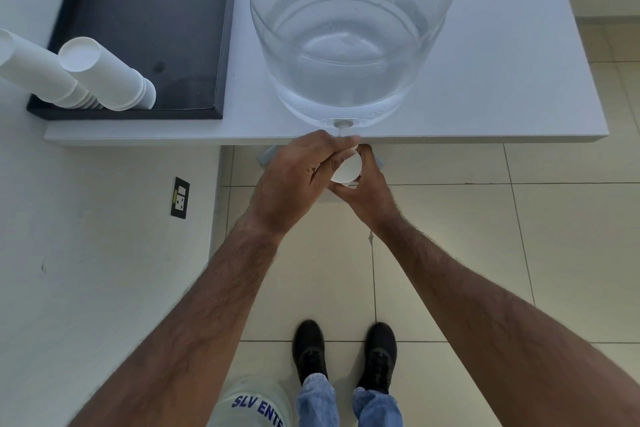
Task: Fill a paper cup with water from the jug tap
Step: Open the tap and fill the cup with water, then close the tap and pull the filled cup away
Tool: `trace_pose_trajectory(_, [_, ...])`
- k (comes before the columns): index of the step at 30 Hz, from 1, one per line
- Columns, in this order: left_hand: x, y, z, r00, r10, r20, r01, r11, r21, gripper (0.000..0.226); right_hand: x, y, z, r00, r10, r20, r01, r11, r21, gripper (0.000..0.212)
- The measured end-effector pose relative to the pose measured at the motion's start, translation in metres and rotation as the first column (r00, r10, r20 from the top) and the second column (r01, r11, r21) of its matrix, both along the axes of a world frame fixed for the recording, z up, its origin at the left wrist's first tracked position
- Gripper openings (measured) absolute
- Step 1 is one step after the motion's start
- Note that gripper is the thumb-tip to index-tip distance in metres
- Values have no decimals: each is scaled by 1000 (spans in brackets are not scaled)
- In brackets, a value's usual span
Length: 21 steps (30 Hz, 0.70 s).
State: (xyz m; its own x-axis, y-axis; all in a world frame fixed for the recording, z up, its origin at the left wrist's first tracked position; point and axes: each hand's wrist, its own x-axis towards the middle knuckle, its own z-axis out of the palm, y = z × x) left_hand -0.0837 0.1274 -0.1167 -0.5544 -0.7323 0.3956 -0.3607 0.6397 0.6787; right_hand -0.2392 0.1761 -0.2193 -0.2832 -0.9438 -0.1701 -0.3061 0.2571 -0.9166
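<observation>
A large clear water jug [349,45] with a blue cover on top stands at the front edge of a white table [502,97]. Its white tap [344,126] juts out over the edge. Just below the tap, my right hand [363,194] holds a white paper cup [348,170] from underneath. My left hand [298,180] reaches over the cup with its fingers closed on the tap's end. The cup's inside is mostly hidden by my left fingers, so any water in it cannot be seen.
Two stacks of white paper cups [104,76] lie tilted in a black tray [145,28] on the table's left part. A white wall with a black socket [180,198] is at left. Tiled floor and my black shoes [343,354] are below.
</observation>
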Motion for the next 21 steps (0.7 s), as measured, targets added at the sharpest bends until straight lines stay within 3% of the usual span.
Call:
trace_pose_trajectory(7, [7,9,-8,1000,3,3,-3,1000,3,30,-2,7,6,1000,-1,9,1,1000,-22,68])
trace_pose_trajectory(21, [3,26,5,984,153,94,-158,986,50,23,-39,44,42,998,-40,-49,38,998,-45,69])
